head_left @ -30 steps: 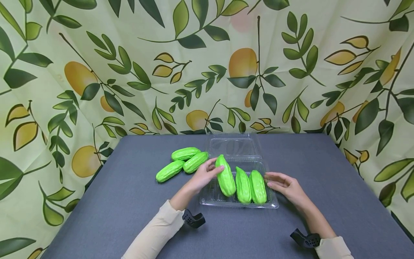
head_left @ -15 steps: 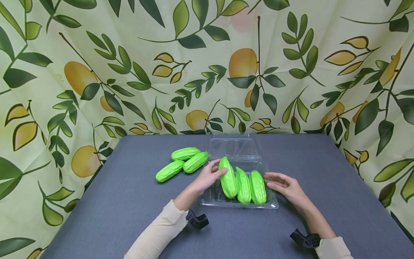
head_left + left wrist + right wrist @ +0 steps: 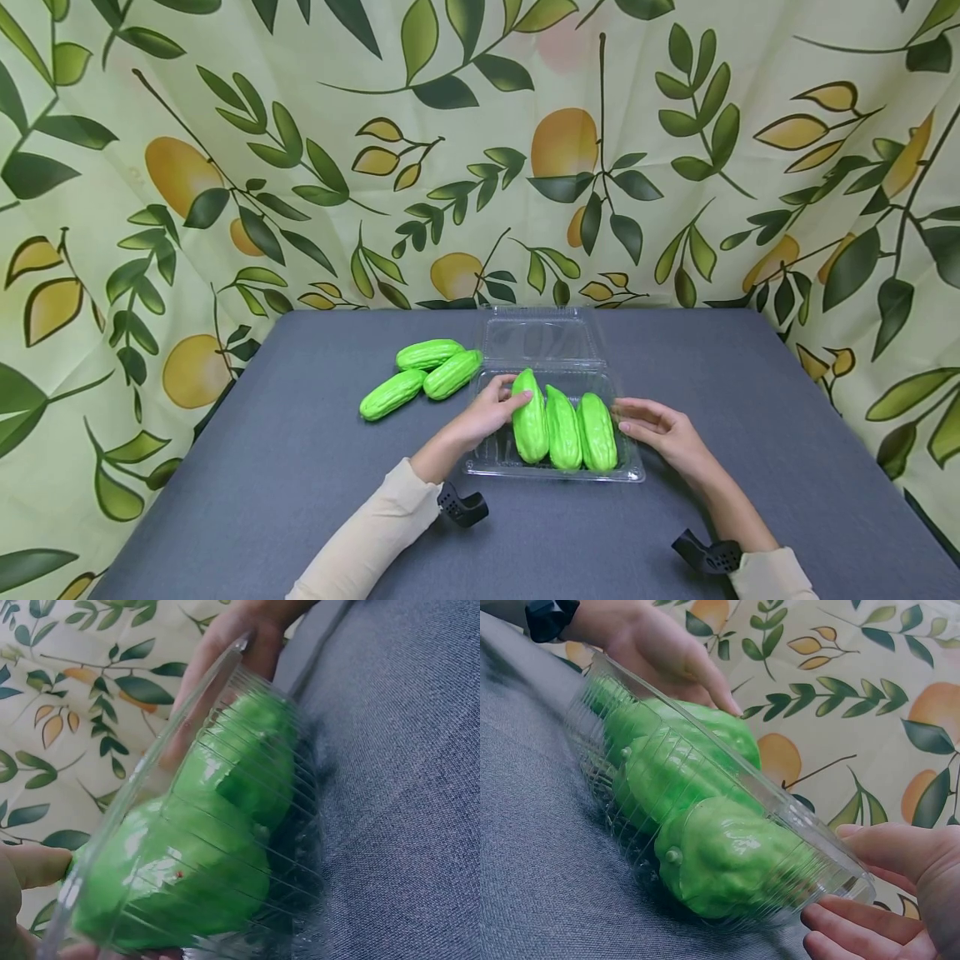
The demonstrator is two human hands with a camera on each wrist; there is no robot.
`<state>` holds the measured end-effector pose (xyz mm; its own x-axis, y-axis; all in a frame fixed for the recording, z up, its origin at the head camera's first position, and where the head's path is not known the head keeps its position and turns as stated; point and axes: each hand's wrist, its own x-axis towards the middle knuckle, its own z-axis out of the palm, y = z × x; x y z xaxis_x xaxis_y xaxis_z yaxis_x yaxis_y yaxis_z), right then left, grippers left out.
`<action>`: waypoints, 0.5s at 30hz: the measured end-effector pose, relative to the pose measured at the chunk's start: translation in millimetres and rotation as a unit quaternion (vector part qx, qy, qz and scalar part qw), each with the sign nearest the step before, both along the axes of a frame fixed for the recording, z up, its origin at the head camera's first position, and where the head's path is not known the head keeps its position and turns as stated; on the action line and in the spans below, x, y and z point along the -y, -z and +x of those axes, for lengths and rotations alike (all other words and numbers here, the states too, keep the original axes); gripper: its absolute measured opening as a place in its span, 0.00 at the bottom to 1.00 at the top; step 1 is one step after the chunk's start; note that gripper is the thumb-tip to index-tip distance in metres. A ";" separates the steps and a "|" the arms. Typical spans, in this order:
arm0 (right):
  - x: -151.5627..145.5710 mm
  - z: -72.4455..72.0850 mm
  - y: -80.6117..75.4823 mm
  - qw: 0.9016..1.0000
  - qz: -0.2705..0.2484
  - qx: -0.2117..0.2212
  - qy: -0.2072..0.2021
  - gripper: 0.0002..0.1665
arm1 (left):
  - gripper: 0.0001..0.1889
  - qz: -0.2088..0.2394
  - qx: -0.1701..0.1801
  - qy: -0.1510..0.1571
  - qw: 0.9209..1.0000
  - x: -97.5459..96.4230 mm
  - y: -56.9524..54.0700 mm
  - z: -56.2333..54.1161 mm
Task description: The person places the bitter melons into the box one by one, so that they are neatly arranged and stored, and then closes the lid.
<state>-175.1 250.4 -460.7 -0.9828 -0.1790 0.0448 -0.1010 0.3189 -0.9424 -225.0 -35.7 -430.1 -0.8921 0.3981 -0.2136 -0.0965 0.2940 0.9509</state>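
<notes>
My left hand grips a bright green, bumpy bitter melon with the thumb on its near side, at the left part of a clear plastic container. Beside it inside the container lie two more bitter melons, a middle one and a right one, lengthwise and side by side. My right hand holds the container's right side; in the right wrist view its thumb is at the rim and its fingers lie against the wall below. The left wrist view shows the melons through the ribbed wall.
The container's hinged lid lies folded back behind it. Left of the container, three more bitter melons lie in a group on the grey cloth-covered table. A leaf-and-fruit patterned curtain hangs behind the table.
My left hand has moved the bitter melon slightly right and down, so it now lies close alongside the middle one. The right hand and container have stayed put.
</notes>
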 end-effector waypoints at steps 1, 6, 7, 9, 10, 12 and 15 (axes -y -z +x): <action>0.0 0.2 0.3 1.000 -0.002 -0.001 -0.002 0.30 | 0.31 -0.004 0.002 0.003 1.000 -0.5 0.4 0.1; 0.0 0.7 0.5 1.000 -0.006 -0.002 -0.003 0.30 | 0.31 -0.019 0.008 0.017 1.000 -2.2 1.4 0.4; 0.0 0.7 0.2 1.000 -0.004 -0.002 -0.002 0.30 | 0.31 -0.021 0.009 0.017 1.000 -2.3 1.4 0.6; 0.0 0.6 -0.3 1.000 0.002 -0.003 -0.001 0.30 | 0.31 -0.024 0.010 0.016 1.000 -2.4 1.2 0.6; 0.0 0.4 -0.5 1.000 0.004 -0.002 0.001 0.30 | 0.31 -0.026 0.011 0.016 0.999 -2.4 1.2 0.6; 0.3 0.3 -0.9 1.000 0.007 0.000 0.006 0.30 | 0.31 -0.031 0.012 0.016 0.999 -2.3 1.7 0.4; 0.4 -0.1 -0.7 1.000 0.013 0.005 0.006 0.30 | 0.31 -0.043 0.010 0.020 0.999 -2.2 2.3 0.1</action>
